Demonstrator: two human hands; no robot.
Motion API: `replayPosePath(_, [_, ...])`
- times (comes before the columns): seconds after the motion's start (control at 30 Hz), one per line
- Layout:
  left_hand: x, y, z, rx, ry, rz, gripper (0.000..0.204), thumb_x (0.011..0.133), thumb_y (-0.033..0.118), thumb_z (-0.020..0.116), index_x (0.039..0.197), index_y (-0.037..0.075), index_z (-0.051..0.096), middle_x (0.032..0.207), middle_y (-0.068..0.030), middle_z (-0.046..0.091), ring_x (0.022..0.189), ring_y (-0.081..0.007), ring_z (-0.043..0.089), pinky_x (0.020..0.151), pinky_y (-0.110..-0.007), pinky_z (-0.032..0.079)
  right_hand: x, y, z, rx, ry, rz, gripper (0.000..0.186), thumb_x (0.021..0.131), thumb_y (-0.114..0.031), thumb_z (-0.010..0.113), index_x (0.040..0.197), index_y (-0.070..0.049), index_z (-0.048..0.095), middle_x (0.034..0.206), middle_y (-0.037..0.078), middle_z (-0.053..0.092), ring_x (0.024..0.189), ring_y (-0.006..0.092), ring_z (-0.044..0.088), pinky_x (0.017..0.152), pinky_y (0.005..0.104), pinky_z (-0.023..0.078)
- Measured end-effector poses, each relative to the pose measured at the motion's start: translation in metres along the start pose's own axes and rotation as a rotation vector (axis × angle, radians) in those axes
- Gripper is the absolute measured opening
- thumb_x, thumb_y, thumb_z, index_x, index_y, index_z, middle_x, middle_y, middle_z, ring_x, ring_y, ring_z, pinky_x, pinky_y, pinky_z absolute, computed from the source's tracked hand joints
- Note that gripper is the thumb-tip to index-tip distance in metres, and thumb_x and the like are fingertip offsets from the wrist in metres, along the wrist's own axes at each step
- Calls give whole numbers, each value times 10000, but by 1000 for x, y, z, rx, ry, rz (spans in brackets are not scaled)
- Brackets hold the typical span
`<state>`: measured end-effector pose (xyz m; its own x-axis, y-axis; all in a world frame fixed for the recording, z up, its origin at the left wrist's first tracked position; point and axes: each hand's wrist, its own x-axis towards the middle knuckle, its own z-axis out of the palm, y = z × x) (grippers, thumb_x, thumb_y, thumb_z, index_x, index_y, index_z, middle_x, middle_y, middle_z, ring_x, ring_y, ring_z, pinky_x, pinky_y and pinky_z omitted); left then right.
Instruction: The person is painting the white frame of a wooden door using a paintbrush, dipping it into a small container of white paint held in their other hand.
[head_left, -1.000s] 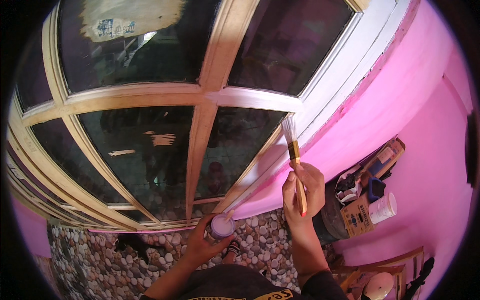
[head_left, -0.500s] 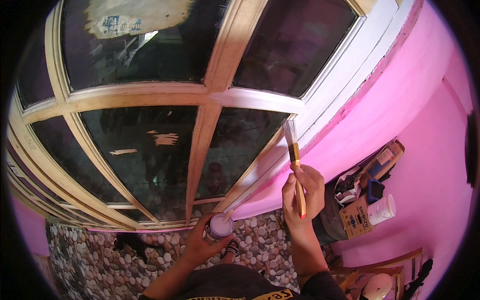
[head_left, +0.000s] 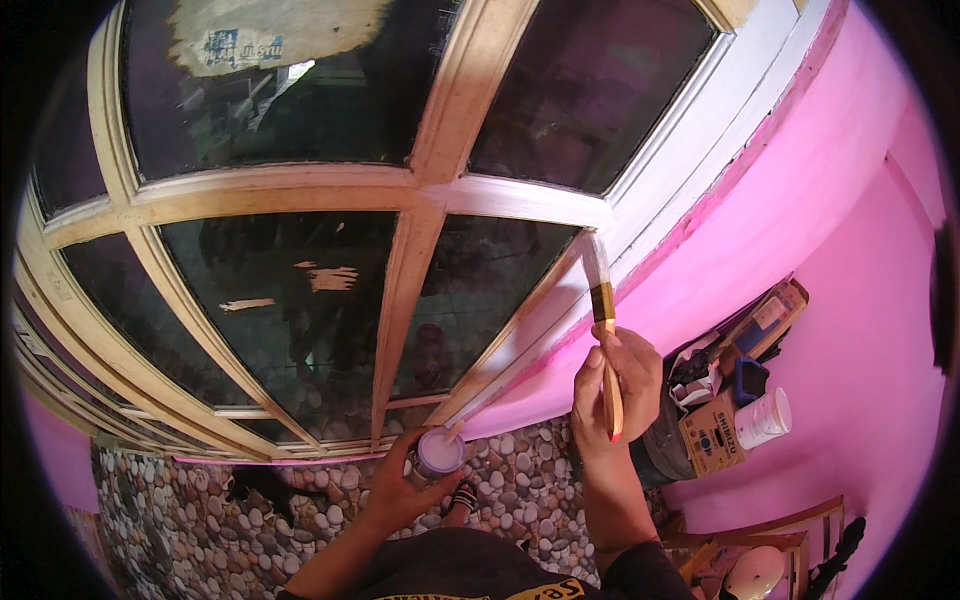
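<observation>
My right hand (head_left: 622, 385) is closed around the wooden handle of a paintbrush (head_left: 603, 300). The pale bristles point up and touch the white right side of the window frame (head_left: 535, 207), just below its crossbar. White paint covers the crossbar's right part and the right upright; the bars farther left look cream and worn. Lower down, my left hand (head_left: 398, 490) grips a small cup of whitish paint (head_left: 441, 453), with a thin stick leaning at its rim. My left fingers wrap round the cup's side.
A pink wall (head_left: 780, 190) adjoins the frame on the right. Along it stand a cardboard box (head_left: 712, 440), a white tub (head_left: 763, 418) and a dark bin (head_left: 662, 440). Pebble-patterned flooring (head_left: 345, 500) lies below, with a dark object (head_left: 268, 490) at left. Dark glass panes (head_left: 290, 300) fill the frame.
My right hand has moved slightly right with the paintbrush, and the bristles now press on the frame's right upright. My left hand and the cup have barely moved.
</observation>
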<state>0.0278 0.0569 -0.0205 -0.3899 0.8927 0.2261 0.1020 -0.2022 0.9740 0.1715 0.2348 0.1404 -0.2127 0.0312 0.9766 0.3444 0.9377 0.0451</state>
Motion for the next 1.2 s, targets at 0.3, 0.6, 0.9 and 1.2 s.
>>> replayPosePath(0.3, [-1,-2,-1,-22,22,-7,728,777,218,901,1360,19,513,1239,-143,650,1176,-226,631,1025,-361,478,-3,-2,0,-8,-74,17,245,857,62,728,1081,37,632,943,213,681,794,306,704,682,348,570])
replayPosePath(0.6, [0,-5,-2,25,-16,-7,818,746,197,924,1384,-24,462,1253,-180,619,1170,-259,631,1024,-379,489,-12,-4,-1,-20,-117,56,213,866,43,730,1056,27,634,925,206,680,773,304,700,661,339,565])
replayPosePath(0.9, [0,-3,-3,57,-22,-9,828,743,213,926,1385,-25,461,1254,-183,619,1165,-261,633,1015,-383,496,-3,-6,0,-10,-65,50,256,840,58,742,1066,14,632,932,197,680,790,308,702,669,349,567])
replayPosePath(1.2, [-2,-7,-4,46,-8,-5,819,749,227,925,1381,-19,467,1266,-184,613,1166,-259,633,1014,-385,500,-23,-15,-8,14,-195,123,277,810,85,738,1060,26,634,942,196,672,791,317,699,672,355,572])
